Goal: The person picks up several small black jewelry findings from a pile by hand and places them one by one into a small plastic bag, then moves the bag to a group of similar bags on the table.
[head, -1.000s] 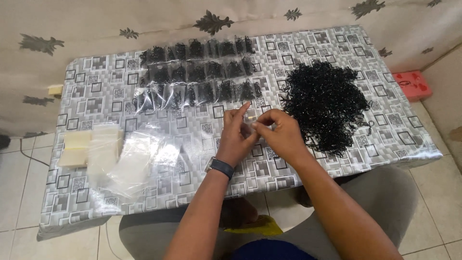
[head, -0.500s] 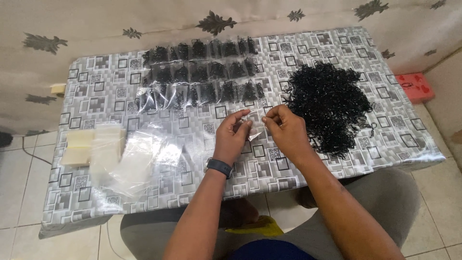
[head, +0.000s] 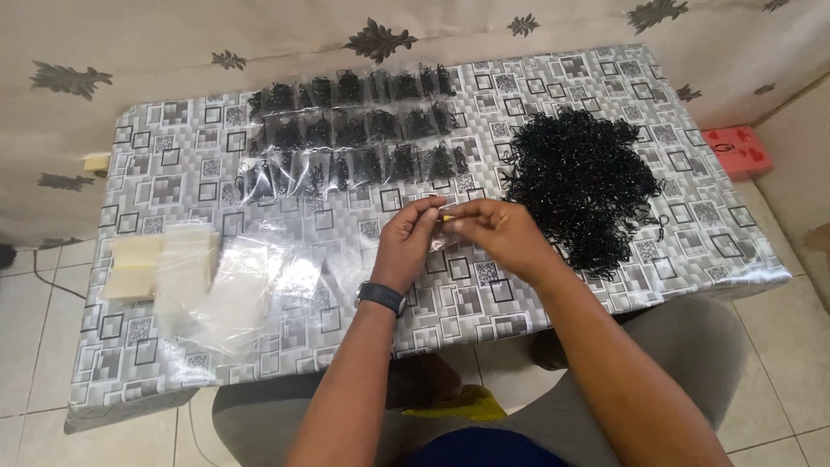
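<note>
In the head view, the left hand (head: 413,235) and the right hand (head: 488,232) meet over the middle of the table (head: 484,320), fingertips almost touching. Both hands are closed in a pinch on a small clear bag (head: 444,220) with a yellow spot at its edge. The bag is very small, and its long axis seems to run left to right between the two hands; which way its opening points I cannot tell. The left wrist carries a dark watch (head: 381,297). Just right of the hands lies a big pile of black rings (head: 581,183). Far from the person, filled bags (head: 350,134) lie in rows. At the near left are empty clear bags (head: 226,281). The table has a grey cloth with square pattern; the floor is tiled.
</note>
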